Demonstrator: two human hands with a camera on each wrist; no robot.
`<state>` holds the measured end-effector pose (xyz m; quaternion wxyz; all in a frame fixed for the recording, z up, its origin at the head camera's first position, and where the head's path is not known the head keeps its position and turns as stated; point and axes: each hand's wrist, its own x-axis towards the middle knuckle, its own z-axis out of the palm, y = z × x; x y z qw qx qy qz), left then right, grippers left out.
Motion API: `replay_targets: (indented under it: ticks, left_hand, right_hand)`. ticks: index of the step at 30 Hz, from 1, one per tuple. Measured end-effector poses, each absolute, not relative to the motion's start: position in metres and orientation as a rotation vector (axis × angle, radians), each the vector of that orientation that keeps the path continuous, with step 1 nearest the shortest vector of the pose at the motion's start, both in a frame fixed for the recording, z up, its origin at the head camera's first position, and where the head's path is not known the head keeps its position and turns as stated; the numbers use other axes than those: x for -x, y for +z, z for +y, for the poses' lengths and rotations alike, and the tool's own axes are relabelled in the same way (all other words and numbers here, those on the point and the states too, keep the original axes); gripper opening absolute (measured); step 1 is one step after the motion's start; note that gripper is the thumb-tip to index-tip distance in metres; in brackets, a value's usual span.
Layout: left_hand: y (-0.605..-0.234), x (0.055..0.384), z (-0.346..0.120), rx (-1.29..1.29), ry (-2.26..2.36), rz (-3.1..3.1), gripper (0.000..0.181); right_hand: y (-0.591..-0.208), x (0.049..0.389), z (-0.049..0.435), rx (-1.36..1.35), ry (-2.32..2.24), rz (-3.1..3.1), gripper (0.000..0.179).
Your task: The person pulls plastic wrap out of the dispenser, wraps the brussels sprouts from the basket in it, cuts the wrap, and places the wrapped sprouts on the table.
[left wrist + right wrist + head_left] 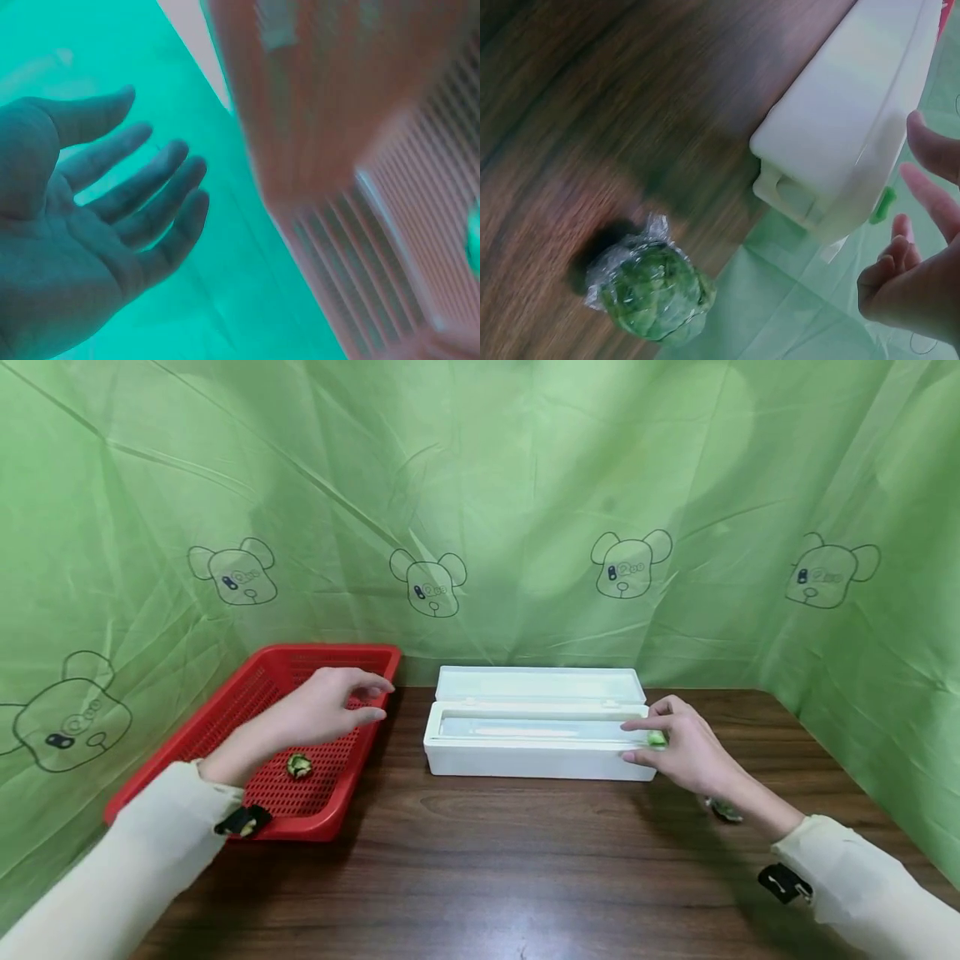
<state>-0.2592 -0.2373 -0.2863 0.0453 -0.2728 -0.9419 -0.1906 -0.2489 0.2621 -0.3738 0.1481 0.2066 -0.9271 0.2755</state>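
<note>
A long white plastic-wrap dispenser box [540, 762] lies on the table with its lid [540, 683] raised at the back. A clear film roll [525, 729] seems to lie inside. My right hand [678, 745] hovers at the box's right end, thumb and index finger apart beside a small green slider [883, 206]. My left hand [105, 202] is held above the red basket [318, 820], fingers loosely extended and holding nothing. Within the basket sits a small green leafy vegetable [298, 766]. Another such vegetable [656, 289], wrapped in clear film, lies right of the box, partly behind my right wrist in the head view.
The brown wooden table [510, 877] is bounded at the back and sides by a green cloth [525, 510] with bear drawings. The basket stands at the left, the box in the middle near the cloth.
</note>
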Motion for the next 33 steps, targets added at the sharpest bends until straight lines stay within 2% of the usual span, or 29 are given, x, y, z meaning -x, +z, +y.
replay_targets:
  ticks: [6, 10, 15, 23, 33]
  left_hand:
    - [-0.287, 0.213, -0.185, 0.905, -0.567, -2.752, 0.047]
    - [-0.297, 0.193, -0.154, 0.947, -0.621, -2.651, 0.046]
    - [-0.331, 0.206, -0.133, 0.84, -0.752, -2.546, 0.039]
    - [-0.379, 0.241, -0.127, 0.544, -0.792, -2.527, 0.036]
    - [-0.399, 0.255, -0.127, 0.381, -0.993, -2.549, 0.021]
  right_hand:
    - [-0.375, 0.249, 0.267, -0.613, 0.801, -2.676, 0.04]
    - [-0.375, 0.249, 0.27, -0.614, 0.787, -2.674, 0.039]
    - [-0.374, 0.25, 0.273, -0.618, 0.774, -2.682, 0.038]
    - [-0.376, 0.253, 0.278, -0.618, 0.774, -2.69, 0.036]
    - [-0.379, 0.257, 0.281, -0.633, 0.759, -2.696, 0.031]
